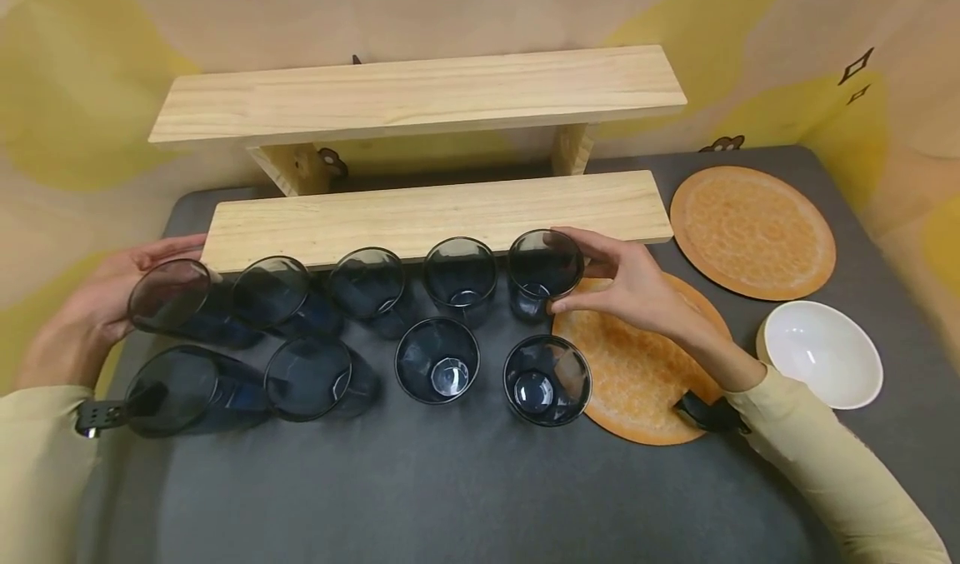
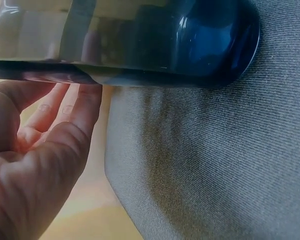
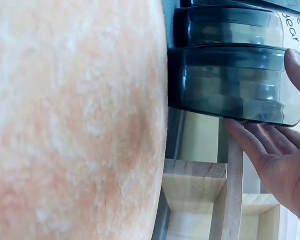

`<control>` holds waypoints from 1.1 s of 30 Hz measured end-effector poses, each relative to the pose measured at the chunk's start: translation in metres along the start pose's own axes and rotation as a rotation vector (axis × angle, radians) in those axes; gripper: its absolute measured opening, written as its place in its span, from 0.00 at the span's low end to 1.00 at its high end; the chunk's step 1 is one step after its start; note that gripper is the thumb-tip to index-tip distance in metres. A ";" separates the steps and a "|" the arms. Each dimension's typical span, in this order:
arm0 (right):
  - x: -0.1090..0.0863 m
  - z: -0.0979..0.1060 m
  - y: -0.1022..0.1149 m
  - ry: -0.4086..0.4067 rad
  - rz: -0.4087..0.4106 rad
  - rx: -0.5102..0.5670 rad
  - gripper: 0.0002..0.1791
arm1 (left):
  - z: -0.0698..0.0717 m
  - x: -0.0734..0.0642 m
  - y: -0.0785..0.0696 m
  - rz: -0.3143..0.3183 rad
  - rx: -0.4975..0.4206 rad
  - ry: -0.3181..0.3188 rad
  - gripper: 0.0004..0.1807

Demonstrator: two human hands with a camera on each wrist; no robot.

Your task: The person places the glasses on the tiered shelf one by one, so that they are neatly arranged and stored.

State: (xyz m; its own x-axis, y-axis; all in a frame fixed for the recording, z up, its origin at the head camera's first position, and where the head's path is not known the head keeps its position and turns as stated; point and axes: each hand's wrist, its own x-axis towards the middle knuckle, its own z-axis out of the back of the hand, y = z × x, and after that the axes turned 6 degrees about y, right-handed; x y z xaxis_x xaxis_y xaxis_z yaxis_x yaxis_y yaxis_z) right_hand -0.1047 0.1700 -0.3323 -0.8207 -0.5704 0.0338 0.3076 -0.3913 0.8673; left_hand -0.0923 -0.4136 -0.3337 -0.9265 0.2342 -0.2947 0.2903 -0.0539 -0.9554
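Note:
Dark tinted drinking glasses stand upright in two rows on the grey table. My right hand (image 1: pixel 630 285) grips the glass (image 1: pixel 545 268) at the back row's right end, thumb on its near side and fingers on its far side. That same glass (image 3: pixel 230 85) shows sideways in the right wrist view. At the other end, my left hand (image 1: pixel 101 301) lies beside the back row's leftmost glass (image 1: pixel 172 297), fingers stretched along its far side. A glass (image 2: pixel 139 40) partly hides those fingers in the left wrist view, so contact there is unclear.
Behind the glasses is a two-tier wooden shelf (image 1: pixel 435 214). A round orange-brown placemat (image 1: pixel 637 372) lies under my right forearm. Farther right are another placemat (image 1: pixel 753 231) and a white bowl (image 1: pixel 821 351). Patterned cloth hangs behind the table.

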 end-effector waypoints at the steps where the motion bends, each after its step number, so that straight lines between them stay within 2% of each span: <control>1: -0.001 0.000 0.002 -0.003 -0.005 0.008 0.47 | 0.000 0.000 0.000 0.000 0.001 0.000 0.23; 5: -0.003 0.002 0.006 -0.015 -0.020 -0.003 0.46 | 0.000 0.000 0.001 -0.005 -0.007 0.000 0.23; 8: -0.003 0.007 0.011 -0.020 -0.009 -0.031 0.47 | 0.001 0.000 0.001 -0.029 -0.065 0.039 0.23; 12: -0.004 0.016 0.021 -0.029 0.015 -0.050 0.47 | 0.002 0.001 0.001 -0.045 -0.087 0.053 0.23; 16: -0.005 0.025 0.033 -0.048 0.046 -0.017 0.46 | 0.001 0.001 0.003 -0.024 -0.065 0.034 0.23; 19: -0.003 0.029 0.042 -0.065 0.072 0.027 0.45 | 0.004 -0.002 0.005 -0.036 -0.096 0.055 0.24; 27: 0.004 0.040 0.065 -0.146 0.051 0.013 0.44 | 0.001 0.000 0.004 -0.053 -0.206 0.090 0.24; 33: 0.016 0.042 0.083 -0.170 0.022 0.067 0.42 | 0.002 0.001 0.007 -0.090 -0.257 0.134 0.24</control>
State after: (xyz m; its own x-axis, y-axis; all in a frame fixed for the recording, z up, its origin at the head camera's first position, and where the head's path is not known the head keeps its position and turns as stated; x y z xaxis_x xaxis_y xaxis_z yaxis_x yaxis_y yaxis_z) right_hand -0.1123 0.1589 -0.2392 -0.8854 -0.4459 0.1314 0.2980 -0.3276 0.8966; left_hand -0.0921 -0.4159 -0.3410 -0.9163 0.3535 -0.1882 0.2759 0.2166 -0.9365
